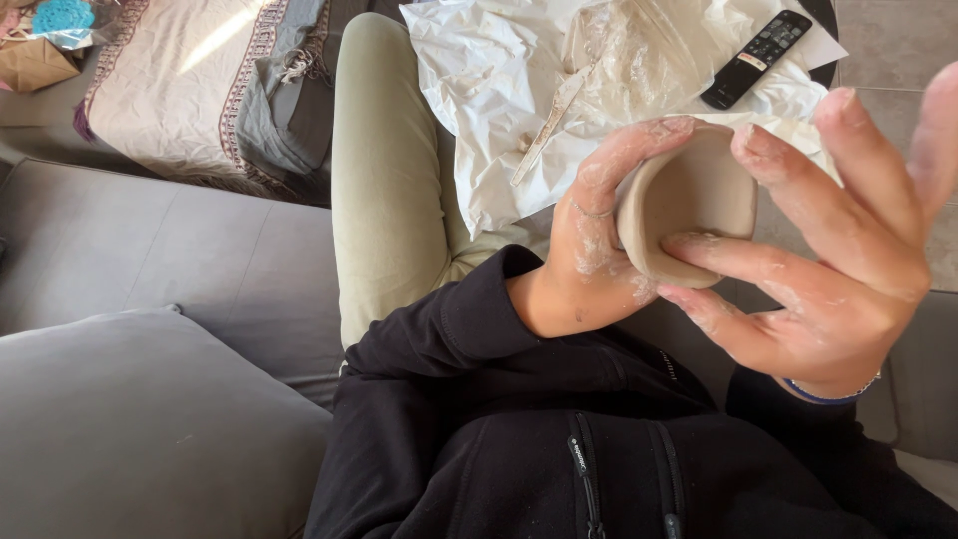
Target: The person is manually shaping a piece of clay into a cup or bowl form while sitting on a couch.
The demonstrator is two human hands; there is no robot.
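- The left hand [589, 250] is closed around a small cup of raw clay [684, 205]; its fingers curl over the far rim.
- The right hand [838, 250] is wide open, and only two fingertips [699, 243] touch the near side of the cup.
- The cup is held in the air above the lap, turned on its side.
- Far behind it lie crumpled white paper [479, 70] and a black remote control [755, 58].
- A grey cushion [130, 419] is near, on the left.

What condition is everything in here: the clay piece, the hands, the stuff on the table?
Clay cup: unfired, smooth, held sideways.
Left hand: clay-smeared, gripping the cup.
Right hand: clay-smeared, fingers spread, fingertips on the cup.
White paper: crumpled.
Remote control: lying flat on the paper.
Wooden tool: lying unused.
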